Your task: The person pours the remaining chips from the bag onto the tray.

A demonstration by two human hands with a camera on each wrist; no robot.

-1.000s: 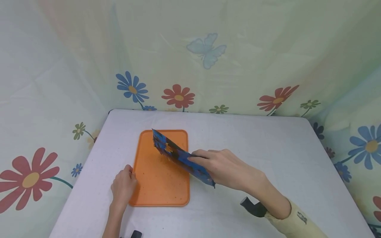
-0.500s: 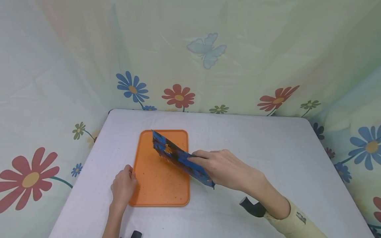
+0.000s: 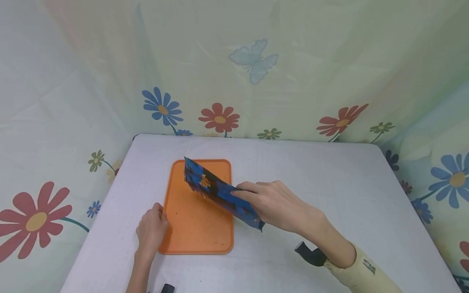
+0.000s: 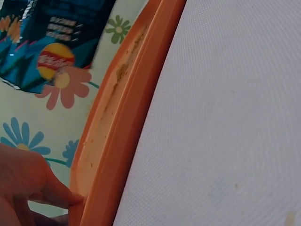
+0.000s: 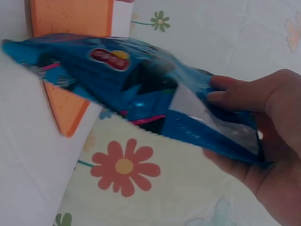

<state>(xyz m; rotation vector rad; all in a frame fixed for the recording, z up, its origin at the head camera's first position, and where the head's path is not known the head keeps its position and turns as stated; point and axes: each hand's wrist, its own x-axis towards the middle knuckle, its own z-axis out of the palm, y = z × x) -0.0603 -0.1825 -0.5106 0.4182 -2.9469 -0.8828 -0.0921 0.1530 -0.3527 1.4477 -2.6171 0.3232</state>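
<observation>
My right hand [image 3: 280,207] holds a blue chip bag [image 3: 216,191] slantwise over the orange tray [image 3: 198,238]. In the right wrist view the chip bag [image 5: 136,89] lies between the thumb and fingers of my right hand [image 5: 277,106], gripped near one end; its other end reaches out over the tray. At the tray's left edge, my left hand [image 3: 151,228] pinches the rim. The left wrist view shows its fingertips right on the orange tray wall [image 4: 124,113]. Brown crumbs [image 4: 121,71] lie scattered inside the tray.
A white cloth covers the table [image 3: 311,175]. Behind and beside it hangs a flowered curtain [image 3: 293,81]. Dark wrist-camera mounts [image 3: 310,254] stick out near the right wrist and at the bottom edge by the left arm.
The chip bag has shifted slightly left and up at its far end, along with small movement of the right hand. The left hand and tray stay in place.
</observation>
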